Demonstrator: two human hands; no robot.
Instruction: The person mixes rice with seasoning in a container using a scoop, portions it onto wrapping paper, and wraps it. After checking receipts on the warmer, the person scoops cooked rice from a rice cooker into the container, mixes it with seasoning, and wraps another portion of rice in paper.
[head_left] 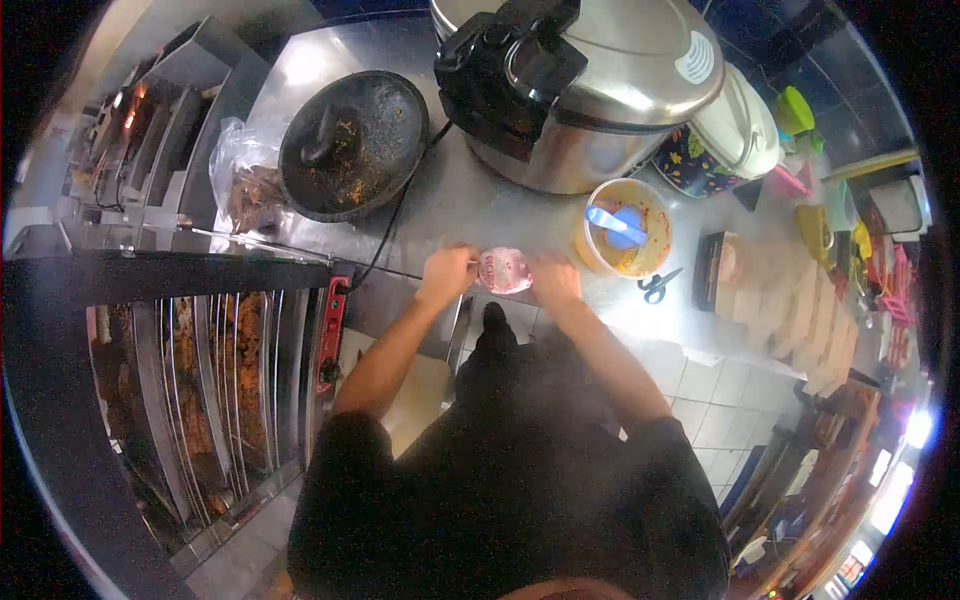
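My left hand is closed on the left end of a small clear plastic bag with red print. At the bag's other end my right hand has its fingers closed too. The bag is stretched between both hands at the front edge of the steel counter. Just right of my right hand stands a round plastic tub with orange-brown residue and a blue-handled utensil in it. Dark scissors lie beside the tub.
A stone mortar with a pestle and a plastic bag are at the left. Behind are a large steel cooker and a patterned pot. Stacked cartons stand right. A red power strip hangs below the counter.
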